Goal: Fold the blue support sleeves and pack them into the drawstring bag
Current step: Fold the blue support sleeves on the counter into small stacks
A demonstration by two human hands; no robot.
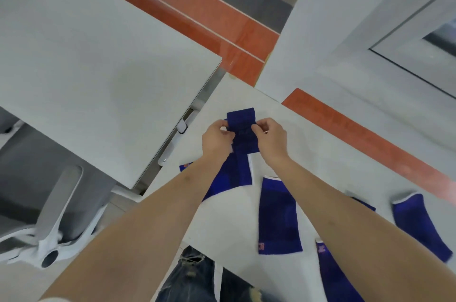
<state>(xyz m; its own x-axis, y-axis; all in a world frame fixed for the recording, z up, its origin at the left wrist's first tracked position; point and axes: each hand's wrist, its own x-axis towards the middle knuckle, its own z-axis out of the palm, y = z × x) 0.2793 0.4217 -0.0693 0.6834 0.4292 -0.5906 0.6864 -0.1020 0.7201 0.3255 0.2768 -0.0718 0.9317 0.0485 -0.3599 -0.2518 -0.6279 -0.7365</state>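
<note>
Both hands hold one small blue support sleeve (243,129) above the white table (320,153). My left hand (217,140) pinches its left edge and my right hand (270,137) pinches its right edge. The sleeve looks doubled over, with a strip hanging down below it. Under my left forearm lies another blue sleeve (234,176), partly hidden. Flat on the table sit a longer sleeve (278,217), one at the right (419,225), and one near the front edge (333,274). I see no drawstring bag.
A second white table (86,55) stands to the left across a narrow gap. A grey and white chair (56,222) is at the lower left. Orange floor stripes (197,5) run behind. My jeans (190,277) show below the table edge.
</note>
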